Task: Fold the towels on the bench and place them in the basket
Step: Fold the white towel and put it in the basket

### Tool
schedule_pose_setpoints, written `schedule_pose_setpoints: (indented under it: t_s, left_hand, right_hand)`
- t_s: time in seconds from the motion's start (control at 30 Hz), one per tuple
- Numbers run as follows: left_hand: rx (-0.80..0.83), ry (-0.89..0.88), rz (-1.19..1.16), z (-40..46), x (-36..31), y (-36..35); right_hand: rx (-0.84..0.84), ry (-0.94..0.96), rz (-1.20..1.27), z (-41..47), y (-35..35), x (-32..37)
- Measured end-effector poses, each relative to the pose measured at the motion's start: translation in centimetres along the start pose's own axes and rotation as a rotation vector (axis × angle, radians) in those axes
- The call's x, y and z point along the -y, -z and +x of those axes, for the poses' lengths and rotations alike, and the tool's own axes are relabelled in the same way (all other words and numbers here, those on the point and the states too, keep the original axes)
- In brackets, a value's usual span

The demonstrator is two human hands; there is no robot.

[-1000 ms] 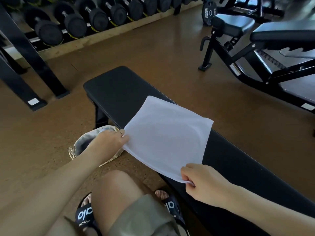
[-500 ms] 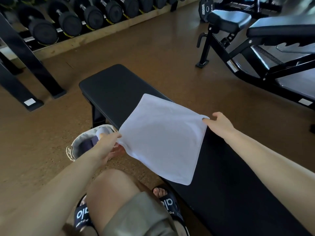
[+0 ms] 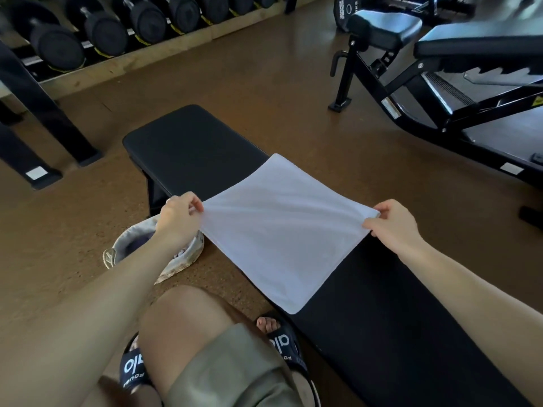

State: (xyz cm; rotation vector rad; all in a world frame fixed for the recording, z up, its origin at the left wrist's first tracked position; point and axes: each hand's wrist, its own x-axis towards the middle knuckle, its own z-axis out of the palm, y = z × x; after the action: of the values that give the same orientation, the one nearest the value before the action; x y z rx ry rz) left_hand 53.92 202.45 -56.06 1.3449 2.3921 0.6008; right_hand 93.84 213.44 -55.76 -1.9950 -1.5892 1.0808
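One towel [image 3: 282,230], two hands pinching corners

One white towel [image 3: 279,233] lies on one black surface [image 3: 382,333], held by two hands [image 3: 179,212]. One basket [image 3: 182,259] sits on the floor. Two sandals [image 3: 282,342] show below.

Single head-worn wide-angle view, looking forward and steeply down from close above the black bench [image 3: 382,333], which runs from frame centre to lower right. Both forearms enter from the bottom corners. The dumbbell rack [image 3: 117,33] fills the upper left, an adjustable bench [image 3: 440,60] the upper right.
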Motion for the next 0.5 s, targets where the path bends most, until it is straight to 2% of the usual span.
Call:
schedule_pose_setpoints:
  t_s: [0.1,0.17,0.2,0.27,0.3,0.37,0.5]
  left_hand:
    - [-0.018,-0.061,0.303,-0.4,-1.7,-0.8]
    - [-0.096,-0.237,0.412,-2.9,-4.4,-1.2]
    - [-0.04,-0.36,0.375,-4.8,-5.8,-1.5]
    - [0.215,-0.591,0.314,-9.4,-8.3,-2.3]
    - [0.32,-0.691,0.38,-11.5,-9.3,-3.0]
    - [0.346,-0.863,0.553,-14.6,-10.2,-4.4]
    - [0.303,-1.006,0.676,-16.2,-9.5,-5.8]
  right_hand:
    - [0.04,0.006,-0.063,-0.4,0.7,-1.0]
    - [0.049,0.017,-0.056,-0.5,0.9,-1.3]
    - [0.044,0.02,-0.045,-0.6,0.9,-1.4]
    - [0.032,0.018,-0.034,-0.7,0.8,-1.4]
    - [0.026,0.02,-0.033,-0.7,0.8,-1.3]
    - [0.025,0.023,-0.039,-0.6,0.7,-1.2]
    - [0.011,0.012,-0.024,-0.6,0.5,-1.2]
